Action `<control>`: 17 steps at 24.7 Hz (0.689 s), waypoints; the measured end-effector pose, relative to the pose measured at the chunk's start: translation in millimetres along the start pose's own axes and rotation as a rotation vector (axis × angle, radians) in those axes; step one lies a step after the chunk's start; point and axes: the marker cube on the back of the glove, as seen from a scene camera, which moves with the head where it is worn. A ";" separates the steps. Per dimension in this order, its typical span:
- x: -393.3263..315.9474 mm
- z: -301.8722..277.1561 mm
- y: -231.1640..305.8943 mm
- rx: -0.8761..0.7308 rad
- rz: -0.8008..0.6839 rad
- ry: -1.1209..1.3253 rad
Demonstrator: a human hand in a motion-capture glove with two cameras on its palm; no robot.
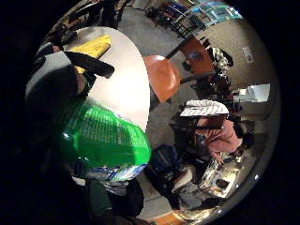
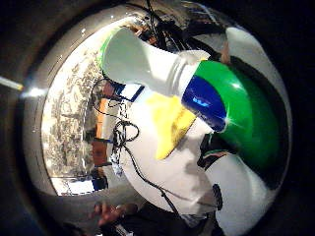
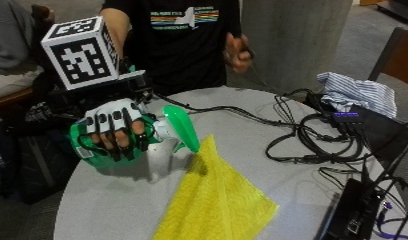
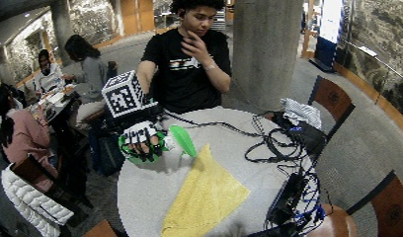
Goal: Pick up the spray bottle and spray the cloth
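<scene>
My gloved right hand (image 3: 116, 131) grips the green body of a spray bottle (image 3: 147, 131) and holds it above the round table (image 3: 257, 160) near its edge. The bottle lies tilted sideways, with its green spray head (image 3: 180, 126) aimed down at the near corner of a yellow cloth (image 3: 214, 200). That cloth (image 4: 205, 195) lies flat on the table just beyond the nozzle. In the thumb side palm view the bottle's white neck (image 2: 142, 61) and green body (image 2: 241, 108) fill the picture over the yellow cloth (image 2: 170, 123). The green labelled body (image 1: 103, 140) sits close in the little finger side view.
Black cables (image 3: 304, 135) and a black box (image 3: 354, 210) lie on the table's far side from my hand. A striped folded cloth (image 3: 357, 90) sits on a dark bag. Chairs (image 4: 333, 98) stand around the table. The person's bare hand (image 4: 198, 44) is raised to the chin.
</scene>
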 end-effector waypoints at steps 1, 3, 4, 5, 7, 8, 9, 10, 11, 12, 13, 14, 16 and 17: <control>-0.6 1.5 -1.1 -0.005 0.001 0.010; -1.9 4.7 -3.1 -0.017 0.004 0.029; -2.6 6.3 -3.9 -0.022 0.006 0.038; -3.2 7.7 -4.5 -0.027 0.007 0.047; -4.1 10.1 -4.7 -0.032 0.006 0.061; -4.4 10.9 -4.5 -0.033 0.006 0.064; -4.6 11.3 -4.1 -0.033 0.005 0.063; -4.9 11.4 -3.5 -0.030 0.005 0.057; -5.2 11.1 -2.8 -0.025 0.005 0.045; -5.4 10.5 -1.7 -0.017 0.003 0.027; -5.4 9.6 -0.3 -0.005 0.001 0.002; -5.2 8.4 1.5 0.010 -0.002 -0.029; -3.8 5.8 6.0 0.051 -0.011 -0.116; -2.8 4.5 8.7 0.076 -0.015 -0.175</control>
